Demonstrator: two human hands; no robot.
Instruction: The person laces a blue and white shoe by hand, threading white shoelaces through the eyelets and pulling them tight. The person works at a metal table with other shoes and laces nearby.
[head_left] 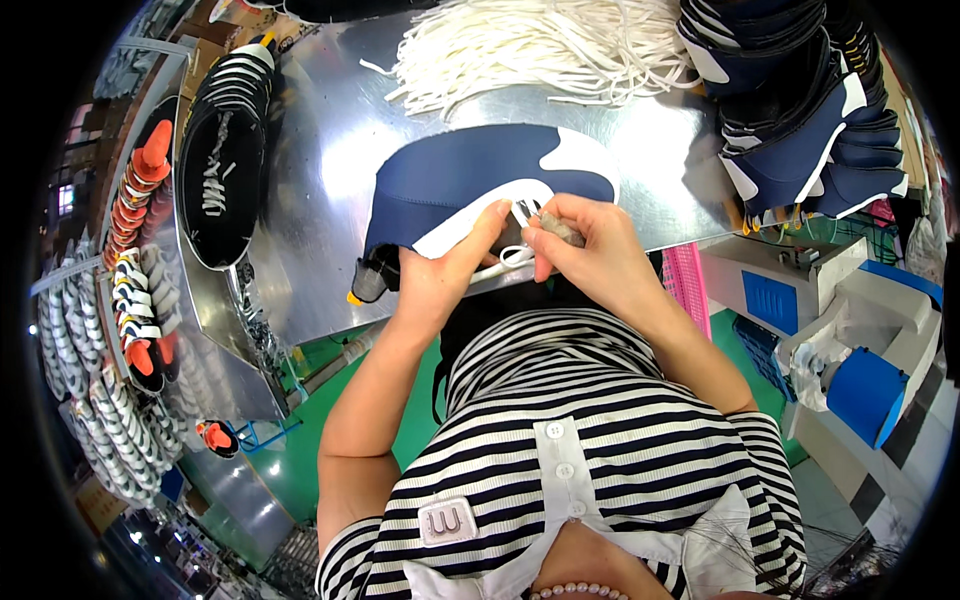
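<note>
Sideways on the metal table [320,150], the navy shoe upper [450,185] is pinched by left hand [440,275], right hand [590,250] gripping its white lace [510,260].

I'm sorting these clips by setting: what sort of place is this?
Most likely a shoe factory workbench. The person's hands work a white lace through a navy shoe upper on a metal table, with a heap of white laces, stacked navy uppers and racks of shoe parts around.

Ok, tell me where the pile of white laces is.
The pile of white laces lies at the top centre of the metal table, beyond the navy shoe upper.
</note>
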